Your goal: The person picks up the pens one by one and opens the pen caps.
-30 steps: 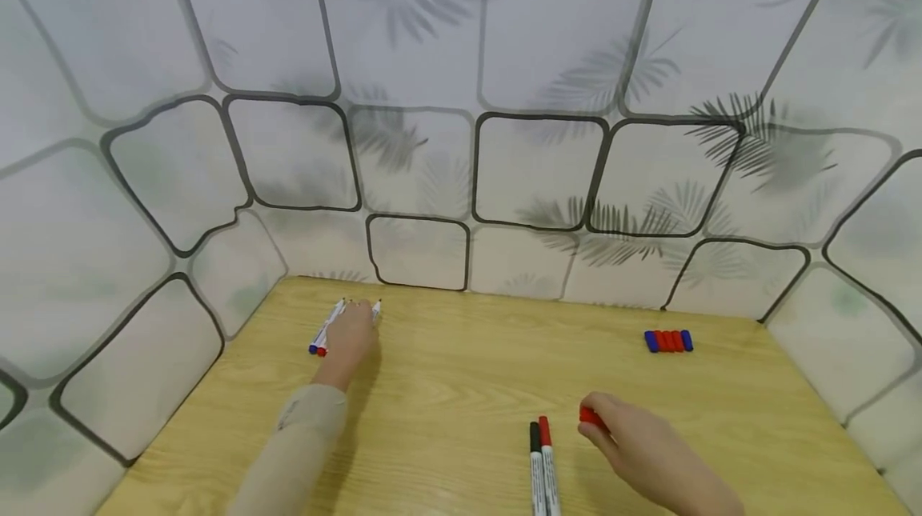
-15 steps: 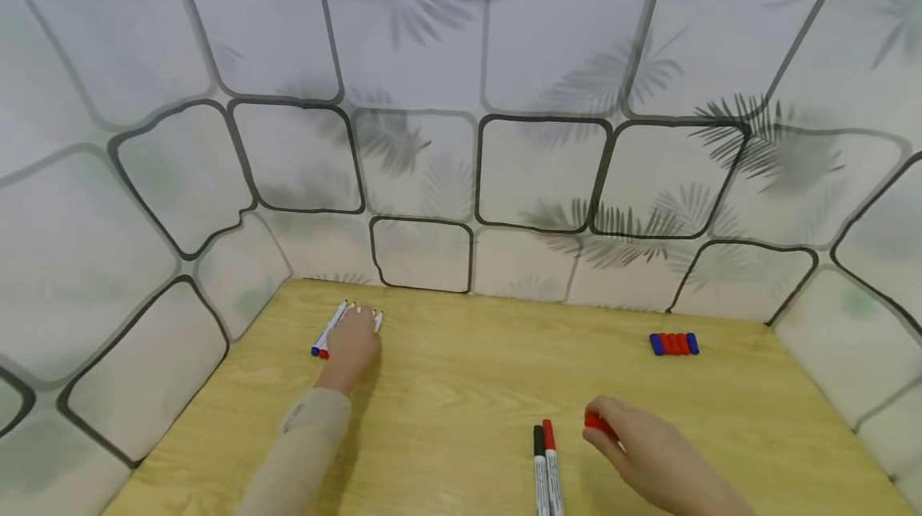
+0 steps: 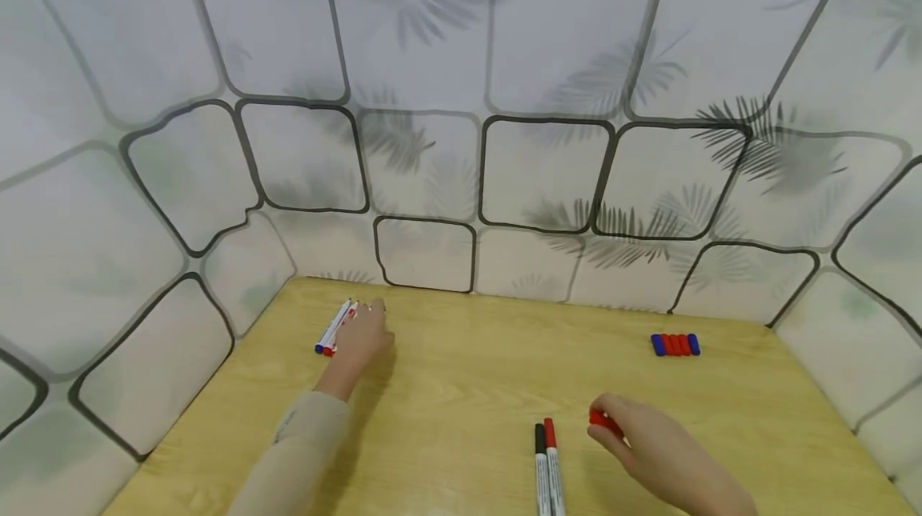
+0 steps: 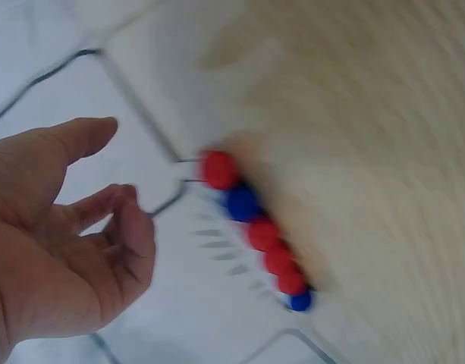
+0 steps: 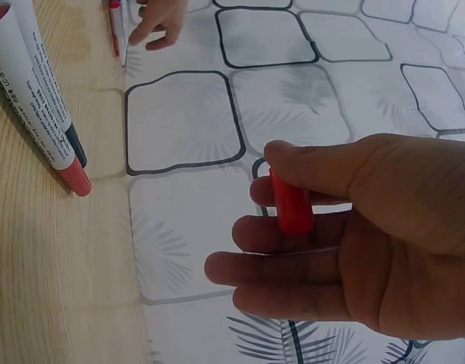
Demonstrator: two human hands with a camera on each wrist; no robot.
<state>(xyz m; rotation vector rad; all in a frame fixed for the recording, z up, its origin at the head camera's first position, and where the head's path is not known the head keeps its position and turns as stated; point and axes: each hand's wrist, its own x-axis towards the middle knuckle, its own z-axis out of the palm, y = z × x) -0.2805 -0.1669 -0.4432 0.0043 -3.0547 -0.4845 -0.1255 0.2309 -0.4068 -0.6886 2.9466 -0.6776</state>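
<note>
At the far left of the table, uncapped white markers point(image 3: 331, 330) lie side by side, their bare tips toward the wall. My left hand point(image 3: 362, 330) hovers over the right end of this row and hides part of it. Its thumb and fingers stand apart with nothing between them, beside the markers' red and blue ends point(image 4: 262, 232) in the left wrist view. My right hand point(image 3: 651, 440) is raised over the front right of the table. Between thumb and fingers it pinches a red marker cap point(image 5: 293, 205).
Two capped markers point(image 3: 547, 468), one black and one red, lie together at the front middle. A row of red and blue caps point(image 3: 675, 345) lies at the back right. A patterned wall covering point(image 3: 425, 252) rises along the table's back and sides.
My left hand has drawn off the markers, shifting slightly right with its fingers parted, so more of the row shows. The right hand keeps its pinch on the cap, nearly still.
</note>
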